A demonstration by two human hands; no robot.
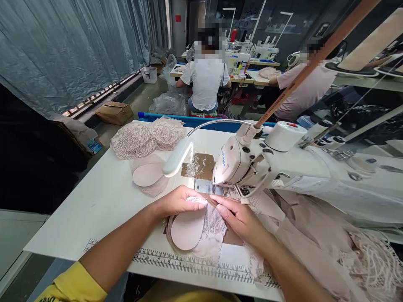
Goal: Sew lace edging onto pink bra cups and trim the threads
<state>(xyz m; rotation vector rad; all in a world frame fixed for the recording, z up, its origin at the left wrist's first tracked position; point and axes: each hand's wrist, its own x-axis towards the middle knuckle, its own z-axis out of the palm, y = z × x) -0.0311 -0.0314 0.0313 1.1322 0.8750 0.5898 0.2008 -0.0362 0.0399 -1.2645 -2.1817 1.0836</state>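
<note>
My left hand point(184, 200) pinches the top edge of a pale pink lace bra cup piece point(214, 228), thumb on top. A smooth oval foam cup point(188, 230) hangs with it, below my fingers. Just to the right, my right hand point(234, 214) is closed, thumb against the index finger, its tips beside the lace edge. Whatever those fingers hold is too small to make out. Both hands are in front of the needle area of a white sewing machine point(233, 161), over its metal needle plate point(204, 186).
Lace cups point(147, 136) are heaped at the table's back left, with another foam cup point(147, 174) nearer. A lamp point(178, 157) arches over the table. Beige lace fabric point(315, 239) piles up at right. A printed ruler point(176, 261) runs along the front edge. Two people sit at machines beyond.
</note>
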